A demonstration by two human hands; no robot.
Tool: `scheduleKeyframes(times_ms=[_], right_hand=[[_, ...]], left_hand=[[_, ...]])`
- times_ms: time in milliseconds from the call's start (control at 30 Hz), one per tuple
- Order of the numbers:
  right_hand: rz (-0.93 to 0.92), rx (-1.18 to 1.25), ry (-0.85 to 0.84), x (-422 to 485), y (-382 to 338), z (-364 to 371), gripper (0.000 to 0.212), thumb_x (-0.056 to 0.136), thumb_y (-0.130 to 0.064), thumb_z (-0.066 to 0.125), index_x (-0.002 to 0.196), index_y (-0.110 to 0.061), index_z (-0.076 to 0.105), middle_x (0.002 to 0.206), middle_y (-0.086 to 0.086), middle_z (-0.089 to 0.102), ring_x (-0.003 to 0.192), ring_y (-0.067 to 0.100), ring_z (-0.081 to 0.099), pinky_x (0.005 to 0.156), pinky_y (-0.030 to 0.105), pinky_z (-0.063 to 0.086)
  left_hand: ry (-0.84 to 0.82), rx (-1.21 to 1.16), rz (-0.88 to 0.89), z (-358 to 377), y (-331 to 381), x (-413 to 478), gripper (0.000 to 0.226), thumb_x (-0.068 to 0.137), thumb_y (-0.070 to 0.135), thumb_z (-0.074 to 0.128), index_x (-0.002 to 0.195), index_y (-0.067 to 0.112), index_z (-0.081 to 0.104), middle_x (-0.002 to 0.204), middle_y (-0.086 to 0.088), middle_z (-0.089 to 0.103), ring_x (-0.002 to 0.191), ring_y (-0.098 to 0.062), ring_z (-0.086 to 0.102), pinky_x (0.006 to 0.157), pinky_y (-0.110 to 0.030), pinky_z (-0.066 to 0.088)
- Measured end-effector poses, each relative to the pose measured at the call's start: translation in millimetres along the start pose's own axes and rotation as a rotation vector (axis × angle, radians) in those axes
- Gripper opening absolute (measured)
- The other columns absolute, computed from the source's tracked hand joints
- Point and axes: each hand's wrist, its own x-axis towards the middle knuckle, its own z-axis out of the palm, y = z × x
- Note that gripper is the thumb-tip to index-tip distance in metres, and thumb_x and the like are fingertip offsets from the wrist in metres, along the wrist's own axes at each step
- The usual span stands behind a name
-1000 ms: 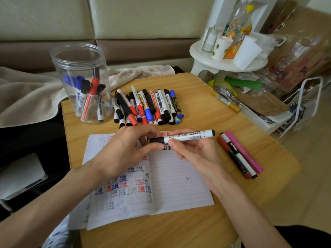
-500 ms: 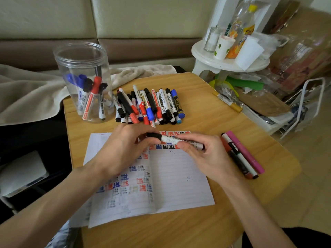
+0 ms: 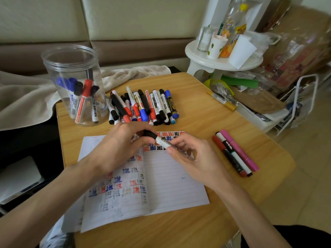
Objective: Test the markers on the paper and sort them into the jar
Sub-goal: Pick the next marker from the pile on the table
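The marker is held just above the paper's top edge: left hand curled round its black cap, right hand pinching the barrel. The step appears to be uncapping for a test stroke. Next, pull the cap straight off, mark a bare line, then recap before the jar

Left hand, right hand, both gripping marker

Soft, even daylight; wide-angle bending and blur toward the edges.
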Motion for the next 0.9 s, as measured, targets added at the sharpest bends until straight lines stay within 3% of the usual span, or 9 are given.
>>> scheduleKeyframes(times_ms=[167, 333, 433, 567, 767, 900], right_hand=[[0.041, -0.114, 0.184, -4.8, 2.6, -10.7, 0.010, 0.086, -0.029, 0.082, 0.085, -0.027, 0.072, 0.078, -0.015, 0.066, 0.079, 0.008, 0.057, 0.069, 0.024, 0.047], [0.077, -0.520, 0.429, -14.5, 26.3, -33.3, 0.018, 0.081, -0.034, 0.080, 0.080, -0.021, 0.068, 0.079, -0.012, 0.061, 0.088, 0.011, 0.057, 0.085, 0.035, 0.049], [0.172, -0.715, 0.460, -21.0, 37.2, -40.4, 0.022, 0.079, -0.040, 0.080, 0.084, -0.021, 0.070, 0.093, -0.005, 0.065, 0.094, 0.018, 0.051, 0.075, 0.035, 0.045], [0.211, -0.826, 0.498, -27.4, 45.2, -46.9, 0.028, 0.076, -0.043, 0.079, 0.093, -0.022, 0.072, 0.096, -0.002, 0.063, 0.092, 0.017, 0.043, 0.083, 0.038, 0.045], [0.251, -0.798, 0.479, -25.6, 46.7, -53.6, 0.047, 0.077, -0.045, 0.078, 0.119, -0.025, 0.068, 0.117, -0.001, 0.062, 0.110, 0.021, 0.050, 0.093, 0.039, 0.038], [0.252, -0.728, 0.446, -21.3, 49.3, -54.0, 0.044, 0.080, -0.045, 0.078, 0.119, -0.028, 0.066, 0.121, -0.003, 0.060, 0.114, 0.020, 0.051, 0.096, 0.038, 0.038]], left_hand=[[0.032, 0.032, 0.003, 15.9, 1.2, 4.1, 0.054, 0.088, 0.047, 0.065, 0.140, 0.035, 0.057, 0.115, 0.026, 0.060, 0.101, 0.014, 0.056, 0.076, -0.006, 0.043], [0.063, 0.046, 0.015, 23.2, 4.1, 14.2, 0.043, 0.092, 0.039, 0.065, 0.134, 0.030, 0.061, 0.112, 0.023, 0.058, 0.101, 0.010, 0.059, 0.077, -0.005, 0.043], [0.044, 0.041, 0.051, 31.2, 6.8, 18.6, 0.040, 0.093, 0.042, 0.061, 0.129, 0.027, 0.064, 0.113, 0.018, 0.064, 0.101, 0.003, 0.063, 0.079, -0.005, 0.044], [0.038, 0.024, 0.063, 41.3, 8.4, 24.5, 0.033, 0.095, 0.033, 0.066, 0.127, 0.025, 0.066, 0.115, 0.017, 0.066, 0.101, 0.002, 0.065, 0.081, -0.009, 0.048], [0.034, 0.023, 0.084, 49.8, 7.7, 30.3, 0.028, 0.096, 0.028, 0.067, 0.124, 0.025, 0.068, 0.113, 0.017, 0.067, 0.099, 0.000, 0.066, 0.081, -0.029, 0.057], [0.029, 0.025, 0.081, 50.4, 7.7, 31.6, 0.027, 0.096, 0.028, 0.067, 0.123, 0.025, 0.068, 0.112, 0.018, 0.067, 0.098, 0.001, 0.066, 0.080, -0.028, 0.058]])
